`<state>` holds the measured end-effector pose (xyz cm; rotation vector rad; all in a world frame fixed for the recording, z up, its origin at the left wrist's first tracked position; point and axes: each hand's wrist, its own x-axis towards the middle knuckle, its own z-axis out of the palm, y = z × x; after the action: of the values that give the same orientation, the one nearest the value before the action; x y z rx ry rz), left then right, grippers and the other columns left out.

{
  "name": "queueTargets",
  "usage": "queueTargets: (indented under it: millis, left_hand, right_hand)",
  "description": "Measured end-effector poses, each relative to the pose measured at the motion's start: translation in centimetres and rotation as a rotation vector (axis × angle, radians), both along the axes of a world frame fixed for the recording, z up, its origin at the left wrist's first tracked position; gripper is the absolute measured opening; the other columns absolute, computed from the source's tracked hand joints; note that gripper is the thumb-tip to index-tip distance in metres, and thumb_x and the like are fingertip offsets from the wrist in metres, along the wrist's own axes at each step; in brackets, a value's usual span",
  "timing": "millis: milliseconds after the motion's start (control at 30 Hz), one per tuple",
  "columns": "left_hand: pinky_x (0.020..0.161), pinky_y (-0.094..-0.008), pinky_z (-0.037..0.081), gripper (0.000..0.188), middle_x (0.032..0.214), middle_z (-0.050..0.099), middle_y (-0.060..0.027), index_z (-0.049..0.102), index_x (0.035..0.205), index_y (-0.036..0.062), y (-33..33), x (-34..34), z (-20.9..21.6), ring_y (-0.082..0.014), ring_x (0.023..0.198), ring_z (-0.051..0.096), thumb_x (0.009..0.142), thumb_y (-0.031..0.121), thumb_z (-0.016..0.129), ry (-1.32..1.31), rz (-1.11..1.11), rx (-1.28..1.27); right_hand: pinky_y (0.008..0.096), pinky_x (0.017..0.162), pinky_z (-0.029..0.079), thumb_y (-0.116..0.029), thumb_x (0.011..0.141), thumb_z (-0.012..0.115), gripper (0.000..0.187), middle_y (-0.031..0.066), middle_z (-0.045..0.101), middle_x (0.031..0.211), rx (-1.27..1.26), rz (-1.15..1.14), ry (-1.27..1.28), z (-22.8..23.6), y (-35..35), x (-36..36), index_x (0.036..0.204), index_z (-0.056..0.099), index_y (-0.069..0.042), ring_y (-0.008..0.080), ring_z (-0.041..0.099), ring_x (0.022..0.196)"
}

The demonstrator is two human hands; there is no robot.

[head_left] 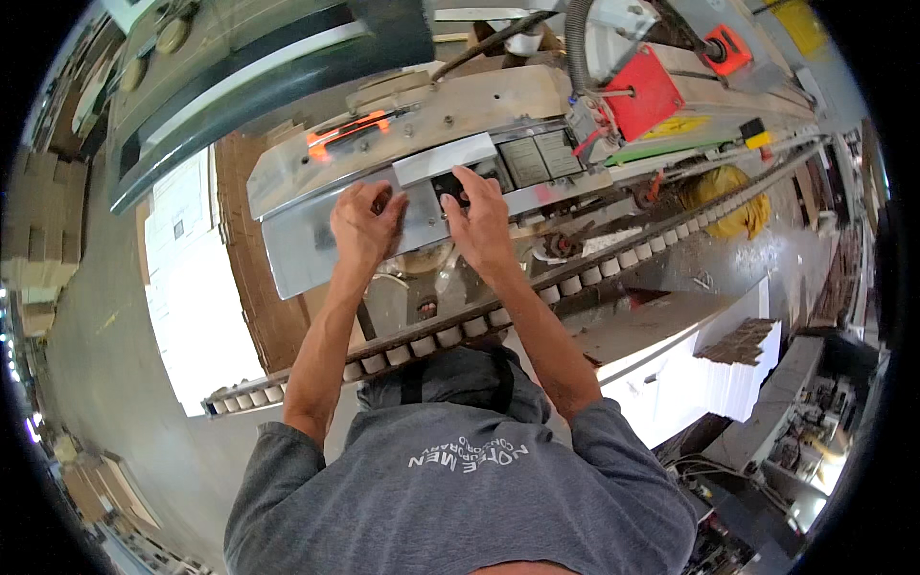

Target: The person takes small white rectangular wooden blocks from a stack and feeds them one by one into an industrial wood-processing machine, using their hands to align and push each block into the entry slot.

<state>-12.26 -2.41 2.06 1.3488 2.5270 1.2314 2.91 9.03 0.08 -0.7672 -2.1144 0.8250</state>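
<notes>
A flat metal machine bed [316, 240] lies in front of me, with a white rectangular strip [445, 159] near its middle. My left hand [366, 222] is over the bed's left part, its fingers curled toward the thumb; whatever they may hold is hidden. Close to the strip's lower right edge, my right hand [478, 218] reaches over a dark recess, with index finger and thumb apart and nothing visible held between them. Right of that hand, pale rectangular panels [540, 158] sit in the bed.
A conveyor rail with white rollers [448, 336] crosses in front of my body. White printed sheets on cardboard [192, 278] are stacked at left. A red machine box [644, 93] stands at upper right, a yellow bag [733, 201] below it. A dark machine frame [268, 86] overhangs the upper left.
</notes>
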Motion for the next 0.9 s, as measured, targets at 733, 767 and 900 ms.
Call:
queueTargets:
  millis: [733, 767, 900]
  left_hand:
    - [0.067, -0.0436, 0.050, 0.016, 0.078, 0.065, -0.0143, 0.069, 0.080, 0.0035, 12.9, 5.0, -1.5, -0.0360, 0.073, 0.063, 0.080, 0.018, 0.075, 0.171, -0.175, -0.010]
    - [0.066, -0.0441, 0.050, 0.017, 0.078, 0.065, -0.0148, 0.069, 0.080, 0.0039, 13.9, 5.3, -1.6, -0.0368, 0.072, 0.063, 0.080, 0.019, 0.075, 0.181, -0.189, -0.035]
    - [0.067, -0.0463, 0.050, 0.020, 0.077, 0.063, -0.0128, 0.066, 0.075, 0.0064, 17.6, 7.4, -2.1, -0.0350, 0.077, 0.063, 0.081, 0.024, 0.073, 0.194, -0.246, -0.042]
  right_hand:
    - [0.0475, 0.094, 0.044, -0.010, 0.086, 0.067, 0.041, 0.0230, 0.064, 0.119, 0.108, -0.252, 0.050, -0.8, 8.0, 3.8, 0.124, 0.059, 0.004, 0.0406, 0.056, 0.105]
    - [0.0475, 0.094, 0.044, -0.010, 0.086, 0.067, 0.041, 0.0230, 0.064, 0.119, 0.106, -0.256, 0.053, -1.1, 8.7, 4.2, 0.124, 0.059, 0.004, 0.0406, 0.056, 0.105]
    - [0.0473, 0.096, 0.044, -0.010, 0.088, 0.064, 0.039, 0.0242, 0.063, 0.120, 0.194, -0.269, 0.012, -1.4, 10.0, 6.0, 0.124, 0.059, 0.005, 0.0420, 0.057, 0.105]
